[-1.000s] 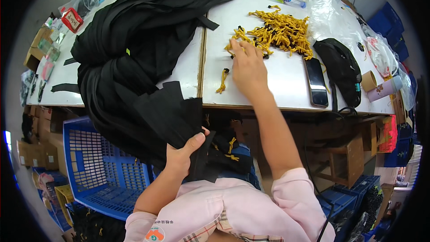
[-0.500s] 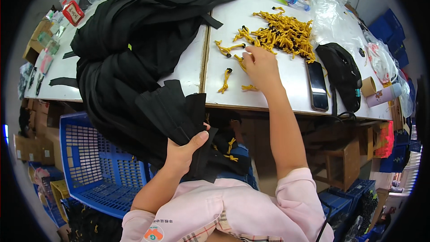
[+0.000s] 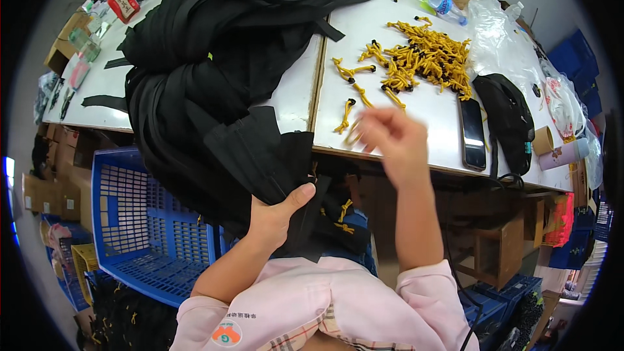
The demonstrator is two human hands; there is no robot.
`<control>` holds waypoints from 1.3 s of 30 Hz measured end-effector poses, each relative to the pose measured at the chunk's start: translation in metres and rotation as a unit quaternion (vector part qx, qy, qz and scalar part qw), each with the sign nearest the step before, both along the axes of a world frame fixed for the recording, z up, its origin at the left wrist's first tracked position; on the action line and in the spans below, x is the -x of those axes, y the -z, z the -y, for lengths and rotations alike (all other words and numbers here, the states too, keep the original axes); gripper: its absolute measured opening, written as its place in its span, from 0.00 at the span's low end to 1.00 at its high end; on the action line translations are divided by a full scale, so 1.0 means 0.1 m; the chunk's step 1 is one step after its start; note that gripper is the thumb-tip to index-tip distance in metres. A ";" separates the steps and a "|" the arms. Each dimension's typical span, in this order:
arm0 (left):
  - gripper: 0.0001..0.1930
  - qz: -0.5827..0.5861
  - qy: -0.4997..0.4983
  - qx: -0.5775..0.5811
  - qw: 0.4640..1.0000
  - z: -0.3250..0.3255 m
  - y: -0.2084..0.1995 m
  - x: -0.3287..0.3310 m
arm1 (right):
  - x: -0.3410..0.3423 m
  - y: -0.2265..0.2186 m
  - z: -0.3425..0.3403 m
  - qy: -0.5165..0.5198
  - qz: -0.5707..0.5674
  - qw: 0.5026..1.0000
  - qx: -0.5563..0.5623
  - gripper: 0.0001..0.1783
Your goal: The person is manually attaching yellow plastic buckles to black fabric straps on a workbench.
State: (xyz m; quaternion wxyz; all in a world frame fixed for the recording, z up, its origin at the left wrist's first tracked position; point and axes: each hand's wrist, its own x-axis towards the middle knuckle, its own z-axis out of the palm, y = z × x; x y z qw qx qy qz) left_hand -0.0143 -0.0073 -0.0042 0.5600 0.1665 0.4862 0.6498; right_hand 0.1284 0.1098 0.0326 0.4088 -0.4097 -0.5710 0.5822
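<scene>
My left hand is closed with the thumb pressed on the ends of black zipper tapes just off the table's front edge. These tapes run up into a big heap of black strips across the left of the table. My right hand hovers at the front edge, blurred by motion, its fingers drawn together. A smeared yellow cord pull shows at its fingertips. Beyond it lies a pile of yellow cord pulls with black ends, and a few loose ones lie nearer.
Right of the pile are a phone, a black pouch, a tumbler and clear plastic bags. A water bottle lies at the back. Below the table on the left stands a blue crate.
My right hand has drawn back from the pile toward the table's front edge, with a yellow cord pull at its fingertips. My left hand keeps its hold. The whole view has shifted slightly.
</scene>
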 end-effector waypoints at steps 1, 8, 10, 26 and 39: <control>0.18 -0.012 0.008 -0.018 1.000 0.01 -0.02 -0.01 | 0.02 0.09 0.17 -0.060 -0.049 0.997 -0.003 0.08; 0.14 -0.098 0.050 -0.122 0.986 0.04 -0.02 -0.05 | 0.11 0.25 0.50 -0.042 0.037 0.928 -0.369 0.07; 0.13 -0.127 0.049 -0.117 0.984 0.05 -0.02 -0.06 | 0.11 0.28 0.49 -0.037 0.040 0.907 -0.418 0.09; 0.12 -0.257 -0.005 -0.164 0.952 0.14 -0.06 -0.07 | 0.20 0.41 0.78 -0.041 -0.078 0.980 -0.177 0.03; 0.13 -0.100 0.075 -0.112 0.986 0.07 -0.11 0.04 | 0.18 0.32 0.74 -0.083 -0.231 0.958 0.151 0.05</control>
